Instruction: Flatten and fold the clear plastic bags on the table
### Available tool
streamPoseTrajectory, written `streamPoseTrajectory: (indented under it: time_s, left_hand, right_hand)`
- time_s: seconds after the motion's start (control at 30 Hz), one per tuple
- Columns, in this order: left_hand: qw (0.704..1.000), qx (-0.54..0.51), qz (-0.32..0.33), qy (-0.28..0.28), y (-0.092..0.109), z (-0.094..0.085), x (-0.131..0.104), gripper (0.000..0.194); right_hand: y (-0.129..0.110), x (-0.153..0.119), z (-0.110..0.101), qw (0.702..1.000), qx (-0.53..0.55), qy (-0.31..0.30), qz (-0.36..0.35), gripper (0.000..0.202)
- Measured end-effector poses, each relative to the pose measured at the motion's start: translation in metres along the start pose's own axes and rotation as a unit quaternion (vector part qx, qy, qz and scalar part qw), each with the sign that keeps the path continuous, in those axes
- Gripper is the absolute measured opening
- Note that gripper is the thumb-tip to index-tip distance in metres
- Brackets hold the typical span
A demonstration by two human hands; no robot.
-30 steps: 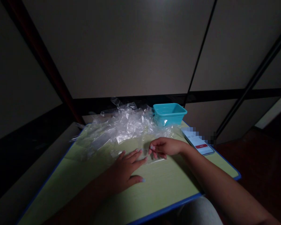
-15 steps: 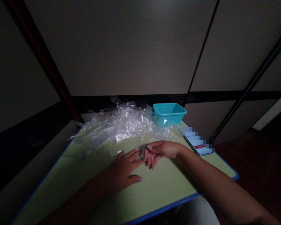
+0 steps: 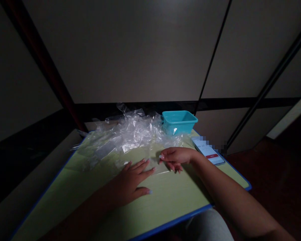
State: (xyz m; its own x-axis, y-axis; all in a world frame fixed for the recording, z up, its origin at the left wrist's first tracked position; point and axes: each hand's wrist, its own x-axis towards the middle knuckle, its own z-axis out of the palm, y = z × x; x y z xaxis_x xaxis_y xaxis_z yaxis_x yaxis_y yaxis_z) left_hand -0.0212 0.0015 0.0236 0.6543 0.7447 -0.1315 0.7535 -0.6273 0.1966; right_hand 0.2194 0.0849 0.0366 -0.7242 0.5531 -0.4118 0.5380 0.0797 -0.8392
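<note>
My left hand (image 3: 130, 182) lies flat with its fingers spread, pressing on a clear plastic bag (image 3: 163, 170) that is flattened on the green table top (image 3: 175, 197). Just to the right, my right hand (image 3: 174, 159) is bent at the wrist over the same bag. Its thumb and forefinger come together in a pinch at the film, while the other fingers curl loosely underneath. The film at the fingertips is thin and hard to make out. Beyond both hands spreads a heap of crumpled clear plastic bags (image 3: 135, 132).
A turquoise plastic basket (image 3: 180, 127) stands at the table's far right corner, behind the heap. A phone (image 3: 210, 154) with a lit screen lies by the right edge. Cabinet panels (image 3: 140, 53) rise directly behind the table, which has a blue rim (image 3: 170, 225).
My right hand has shifted slightly right and away from the left fingertips, uncovering more of the flat bag. The left hand stays spread in place. The view has turned very slightly.
</note>
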Motion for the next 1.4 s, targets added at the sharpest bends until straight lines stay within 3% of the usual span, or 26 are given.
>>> streamPoseTrajectory:
  time_s: [0.07,0.13,0.2,0.27,0.33,0.43,0.6,0.83,1.07,1.17,1.4]
  left_hand:
    - [1.000,-0.004,-0.001,0.002,0.001,0.000,0.000,0.059]
    - [1.000,-0.007,-0.001,0.002,0.001,0.000,-0.001,0.059]
    - [1.000,-0.006,0.001,0.003,0.001,0.001,-0.001,0.059]
    - [1.000,-0.003,0.003,0.004,0.001,0.002,-0.001,0.061]
    - [1.000,-0.002,0.005,0.006,0.000,0.003,0.000,0.062]
    - [1.000,-0.004,0.005,0.003,0.000,0.004,0.000,0.062]
    - [1.000,-0.004,0.003,0.001,0.002,0.002,0.000,0.061]
    - [1.000,0.002,-0.007,0.020,0.009,-0.002,-0.002,0.061]
    - [0.997,-0.021,0.016,0.076,0.037,0.010,0.000,0.068]
    - [0.996,-0.034,0.027,0.077,0.043,0.015,0.001,0.072]
    - [0.997,-0.040,-0.016,0.059,0.044,0.015,0.001,0.077]
  right_hand:
    - [-0.007,0.000,0.009,0.980,-0.112,0.146,-0.070,0.027]
    - [-0.014,0.001,0.023,0.919,-0.236,0.284,-0.139,0.025]
    - [-0.017,0.003,0.039,0.869,-0.330,0.334,-0.158,0.031]
    - [-0.015,0.004,0.052,0.852,-0.392,0.317,-0.141,0.049]
    - [-0.011,0.006,0.059,0.858,-0.426,0.267,-0.107,0.059]
    - [-0.005,0.009,0.060,0.876,-0.430,0.213,-0.052,0.068]
    - [-0.002,0.010,0.057,0.884,-0.426,0.191,-0.026,0.080]
    - [-0.005,0.009,0.059,0.884,-0.427,0.188,-0.020,0.083]
    - [-0.006,0.008,0.057,0.893,-0.415,0.176,-0.018,0.073]
    - [-0.005,0.009,0.056,0.894,-0.411,0.178,-0.018,0.072]
    - [-0.006,0.009,0.056,0.896,-0.407,0.174,-0.008,0.072]
